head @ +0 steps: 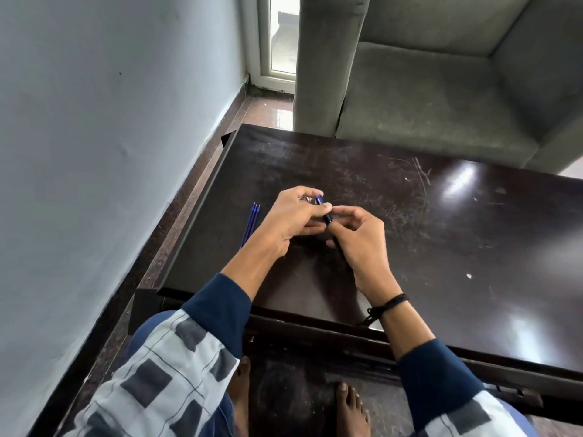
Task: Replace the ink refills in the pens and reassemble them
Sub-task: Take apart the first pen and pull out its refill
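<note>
The pen (325, 211) is held between both hands over the surface (410, 231). The left hand (293, 219) curls round its blue upper end, and the right hand (362, 238) pinches the dark barrel just below that. Looks to me like the twist step, unscrewing or screwing back, honestly can't tell which. Whether a refill sits inside is hidden too. A few blue refills (250, 222) lie on the surface left of the pen, beyond the left hand. Next move probably wants a counter-twist with both halves kept in line so nothing jams.

Probably home: sofa (441, 89), low table (473, 241)
</note>
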`<state>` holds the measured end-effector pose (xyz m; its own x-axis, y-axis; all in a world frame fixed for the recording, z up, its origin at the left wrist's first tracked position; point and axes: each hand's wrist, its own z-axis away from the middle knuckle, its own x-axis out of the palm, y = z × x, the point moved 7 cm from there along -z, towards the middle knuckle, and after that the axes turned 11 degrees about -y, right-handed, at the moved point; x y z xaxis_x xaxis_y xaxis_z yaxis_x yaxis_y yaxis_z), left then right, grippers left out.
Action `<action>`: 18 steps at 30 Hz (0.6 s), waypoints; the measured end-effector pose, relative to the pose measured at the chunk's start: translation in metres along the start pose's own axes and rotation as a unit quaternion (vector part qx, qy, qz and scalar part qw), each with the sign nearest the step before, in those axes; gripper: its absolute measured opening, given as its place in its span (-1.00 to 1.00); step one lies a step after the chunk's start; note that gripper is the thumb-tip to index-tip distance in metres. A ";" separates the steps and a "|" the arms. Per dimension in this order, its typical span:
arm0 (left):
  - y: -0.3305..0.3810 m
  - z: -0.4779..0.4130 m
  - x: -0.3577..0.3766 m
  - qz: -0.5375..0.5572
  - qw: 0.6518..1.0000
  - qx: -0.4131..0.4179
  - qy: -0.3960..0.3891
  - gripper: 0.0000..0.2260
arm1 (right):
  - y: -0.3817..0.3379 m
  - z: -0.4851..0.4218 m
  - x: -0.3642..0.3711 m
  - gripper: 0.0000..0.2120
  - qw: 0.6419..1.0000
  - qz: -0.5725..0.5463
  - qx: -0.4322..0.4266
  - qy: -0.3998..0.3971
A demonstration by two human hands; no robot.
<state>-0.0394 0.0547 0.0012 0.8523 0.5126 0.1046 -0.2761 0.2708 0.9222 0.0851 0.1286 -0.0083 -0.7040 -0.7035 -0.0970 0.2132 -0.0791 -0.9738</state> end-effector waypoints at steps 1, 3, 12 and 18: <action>0.001 0.000 0.000 -0.003 1.000 0.007 -0.001 -0.76 | -0.002 -0.001 0.000 -0.81 1.000 0.017 -0.010 -0.001; 0.002 -0.002 -0.002 -0.008 1.000 0.018 -0.002 -0.80 | -0.007 -0.003 0.002 -0.89 0.999 0.045 -0.028 -0.008; -0.003 -0.006 -0.002 0.044 0.998 0.030 0.022 -0.77 | -0.015 -0.008 0.005 -0.80 0.974 0.211 -0.074 -0.020; -0.004 -0.005 -0.001 0.042 0.998 0.036 0.024 -0.81 | -0.019 -0.002 0.008 -0.68 0.967 0.247 -0.064 -0.025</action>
<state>-0.0418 0.0576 -0.0043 0.8054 0.5690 0.1662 -0.3109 0.1666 0.9357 0.0742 0.1264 0.0091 -0.5032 -0.6665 -0.5502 0.4274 0.3614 -0.8287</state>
